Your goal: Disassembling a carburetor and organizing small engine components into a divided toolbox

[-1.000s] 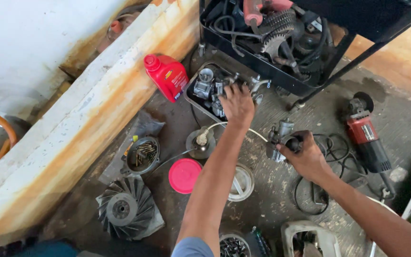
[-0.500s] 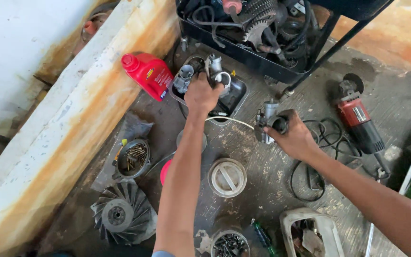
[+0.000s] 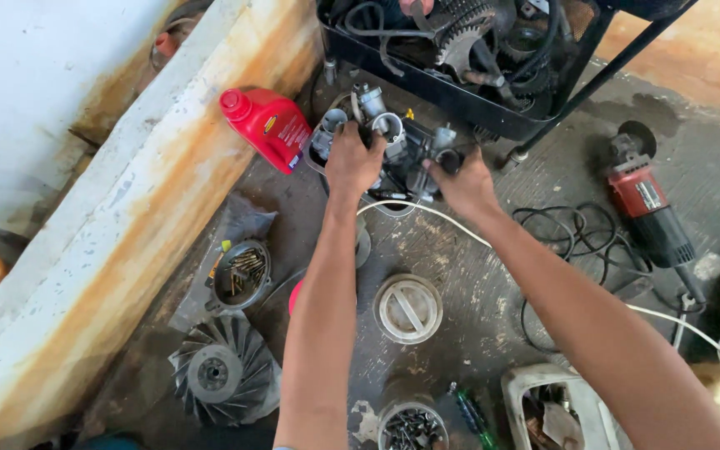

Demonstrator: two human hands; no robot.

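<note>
You are looking down at a grimy concrete floor, bounded on your left by a long rust-streaked ledge. At the top a black crate on a dark frame holds gears and hoses, parked close so parts stay within reach. To your right a red angle grinder lies on its side, its cord looped loosely beside it. A red oil bottle lies tipped just beside a small tray of carburettor parts, where both your arms meet. Your left hand is clenched over a metal part in that tray, knuckles up, as if to steady or lift it. Your right hand grips a small dark part at the tray's right edge; just what it is cannot be made out. Nearer you sit a finned fan wheel, a round white lid and a bowl of screws, kept together so they do not scatter.
</note>
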